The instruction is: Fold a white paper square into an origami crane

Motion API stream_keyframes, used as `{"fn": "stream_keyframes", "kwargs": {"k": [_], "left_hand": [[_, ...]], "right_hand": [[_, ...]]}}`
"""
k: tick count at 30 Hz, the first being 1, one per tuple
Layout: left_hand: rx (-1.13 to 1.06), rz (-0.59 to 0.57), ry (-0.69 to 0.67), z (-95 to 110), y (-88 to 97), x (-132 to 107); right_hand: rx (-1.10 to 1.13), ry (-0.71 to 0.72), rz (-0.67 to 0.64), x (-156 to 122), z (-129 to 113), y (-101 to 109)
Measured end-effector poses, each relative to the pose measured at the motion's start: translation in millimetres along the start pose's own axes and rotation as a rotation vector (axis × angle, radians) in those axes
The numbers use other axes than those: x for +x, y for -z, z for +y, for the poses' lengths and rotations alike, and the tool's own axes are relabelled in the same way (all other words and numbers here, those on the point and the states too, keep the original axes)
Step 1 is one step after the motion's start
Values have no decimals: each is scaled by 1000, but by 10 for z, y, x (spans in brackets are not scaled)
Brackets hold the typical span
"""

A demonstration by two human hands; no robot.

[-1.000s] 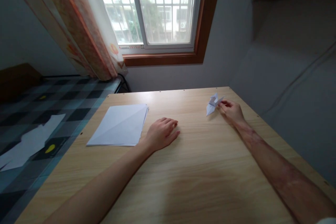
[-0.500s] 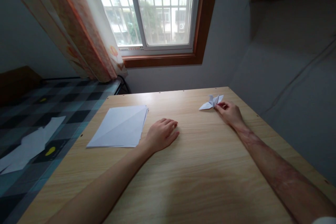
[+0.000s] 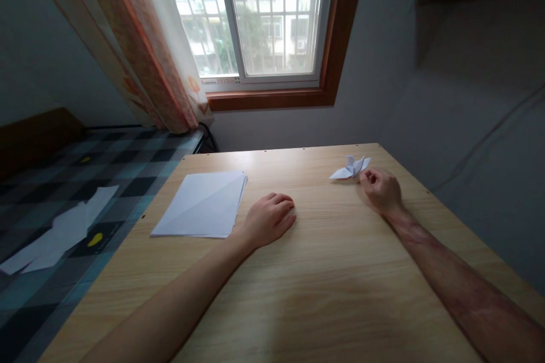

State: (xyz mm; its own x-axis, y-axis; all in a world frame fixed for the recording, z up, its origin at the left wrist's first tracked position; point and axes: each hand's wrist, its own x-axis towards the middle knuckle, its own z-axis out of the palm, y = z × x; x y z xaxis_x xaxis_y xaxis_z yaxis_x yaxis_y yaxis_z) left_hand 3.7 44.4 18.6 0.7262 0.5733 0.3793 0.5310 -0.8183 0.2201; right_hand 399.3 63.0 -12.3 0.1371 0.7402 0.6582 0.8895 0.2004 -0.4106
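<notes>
Worktop (image 3: 319,272) carried folded paper bird (image 3: 350,170) near far right corner, wings spread, and stack of white paper sheets (image 3: 200,204) at left, top sheet creased diagonally. Right hand (image 3: 382,188) just beside bird's wing, fingers curled together; contact with bird could not be told. Left hand (image 3: 270,218) rested palm down near stack, holding nothing, fingers loosely bent, thumb apart. Loose paper pieces (image 3: 66,232) lay on checked bed (image 3: 140,150).

The paper bird (image 3: 351,169) is white, the bedding (image 3: 140,153) checked.
</notes>
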Motion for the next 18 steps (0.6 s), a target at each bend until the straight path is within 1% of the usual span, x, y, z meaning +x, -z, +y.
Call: {"fn": "stream_keyframes", "kwargs": {"k": [2, 5, 7, 9, 10, 12, 15, 18], "left_hand": [[-12, -8, -2, 0, 4, -2], [-30, -11, -4, -1, 6, -6], [-34, -10, -6, 0, 6, -6], [-35, -10, -9, 5, 9, -3], [-36, -9, -9, 9, 11, 0], [-40, -9, -9, 17, 17, 7], [-39, -27, -18, 18, 43, 20], [-24, -108, -48, -28, 120, 32]], "right_hand": [[34, 95, -14, -30, -145, 23], [175, 222, -125, -112, -424, 19], [270, 330, -256, -172, -604, -1], [347, 406, -407, -217, -737, -20], [373, 432, -473, -231, -780, -28], [398, 449, -552, -243, -819, -39], [411, 440, -581, -234, -802, -52], [404, 445, -596, -225, -773, -62]]}}
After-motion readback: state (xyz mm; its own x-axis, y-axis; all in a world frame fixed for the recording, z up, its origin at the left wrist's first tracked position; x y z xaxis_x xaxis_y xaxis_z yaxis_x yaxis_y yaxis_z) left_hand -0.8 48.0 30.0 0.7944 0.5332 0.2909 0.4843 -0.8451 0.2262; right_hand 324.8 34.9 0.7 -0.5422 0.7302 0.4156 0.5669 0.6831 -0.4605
